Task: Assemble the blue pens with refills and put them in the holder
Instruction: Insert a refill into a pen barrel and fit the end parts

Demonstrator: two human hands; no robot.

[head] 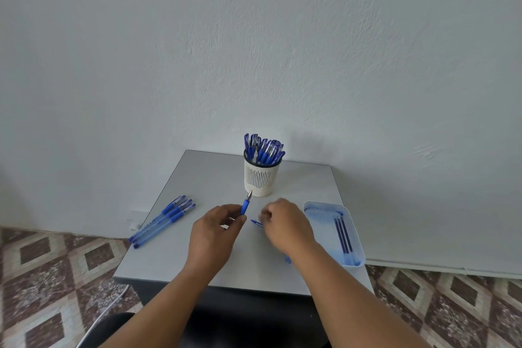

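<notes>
My left hand (216, 230) grips a blue pen (246, 204) by its barrel, its metal tip pointing up toward the holder. Beside it, my right hand (286, 222) has curled fingers around a small blue part, likely a pen cap (256, 222), whose end sticks out on the left. The white slotted holder (261, 178) stands at the back middle of the table, filled with several blue pens (264, 148). Three pens (166, 219) lie side by side on the table's left. A clear tray (353, 230) on the right holds refills (342, 234).
The small grey table (214, 178) stands against a white wall. A small blue piece (287, 260) lies near the front by my right forearm. A white cable (107, 311) runs over the patterned tile floor at the left.
</notes>
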